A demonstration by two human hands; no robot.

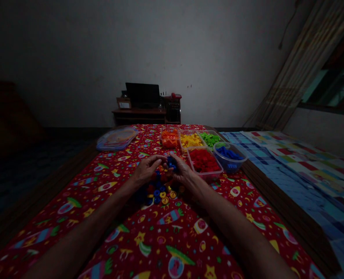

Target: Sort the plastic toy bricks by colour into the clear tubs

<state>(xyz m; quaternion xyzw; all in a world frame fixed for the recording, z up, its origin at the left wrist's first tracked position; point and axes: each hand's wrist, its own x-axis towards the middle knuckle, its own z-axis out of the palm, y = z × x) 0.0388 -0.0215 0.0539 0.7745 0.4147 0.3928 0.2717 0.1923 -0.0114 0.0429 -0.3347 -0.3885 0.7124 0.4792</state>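
My right hand (182, 170) is closed around blue plastic pieces (172, 164), held just above the table. My left hand (146, 169) meets it from the left, thumb and fingers curled together at the blue pieces; whether a piece is between its fingertips is hard to see. Below both hands lies a loose pile of small round wheel-like pieces, blue ones (157, 193) and yellow ones (165, 200), with some red among them. The hands partly hide the pile's far side.
Beyond my right hand stand clear tubs: a red-filled tub (220, 170), a blue-filled round tub (232, 167), and others with orange pieces (170, 138), yellow pieces (191, 141) and green pieces (209, 139). Stacked lids (116, 146) lie far left on the red patterned cloth (148, 252).
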